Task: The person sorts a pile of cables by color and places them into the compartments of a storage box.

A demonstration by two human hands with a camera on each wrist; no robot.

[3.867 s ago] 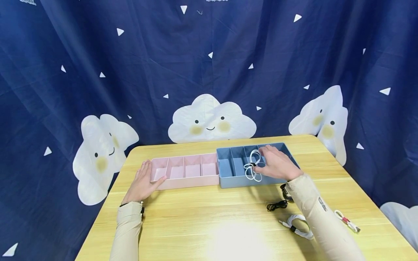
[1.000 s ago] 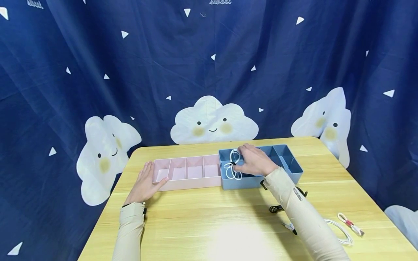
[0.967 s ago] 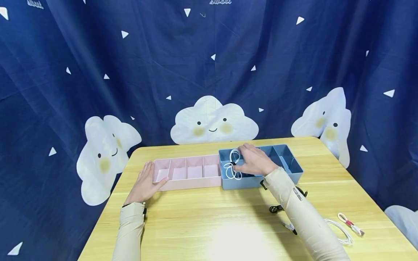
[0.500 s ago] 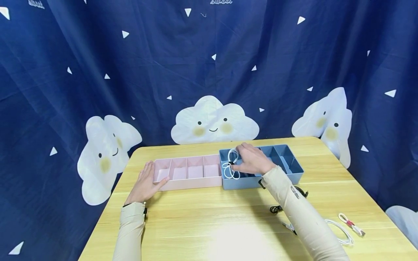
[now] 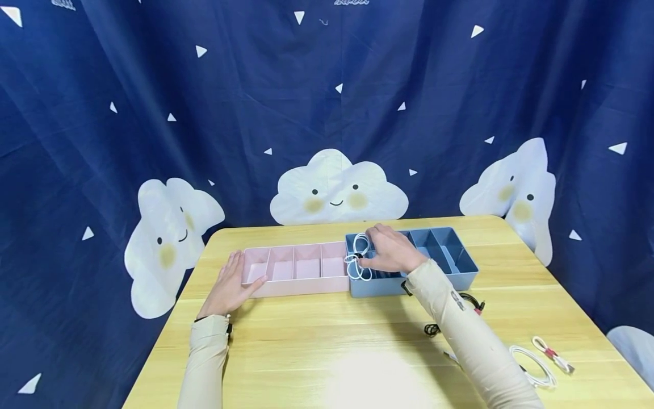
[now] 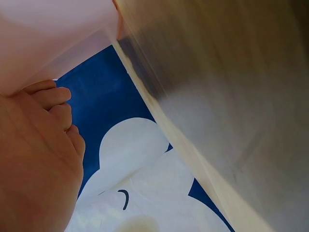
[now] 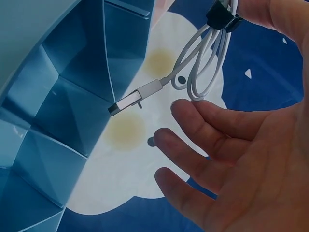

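Note:
My right hand (image 5: 390,250) pinches a coiled white USB cable (image 7: 149,90), bound by a black strap (image 7: 222,15), between thumb and index finger. In the head view the coil overlaps the leftmost compartments of the blue divided box (image 5: 378,289). Its metal plug dangles below the loops in the right wrist view, while the other fingers spread loosely. My left hand (image 5: 227,287) rests against the left end of the pink divided box (image 5: 301,287), fingers straight along its side and thumb along the front rim. The pink box stands end to end with the blue one.
On the wooden table (image 5: 301,346), right of centre, lie a small black cable bundle (image 5: 431,329) and a black cable with a red piece (image 5: 478,307). A white coiled cable (image 5: 549,382) is partly behind my right forearm. Farther right lies a white cable with a red tie (image 5: 550,353).
My right hand has carried the white USB cable left, from over the blue box's middle to its left end, with only a slight shift lately. My left hand stays on the pink box.

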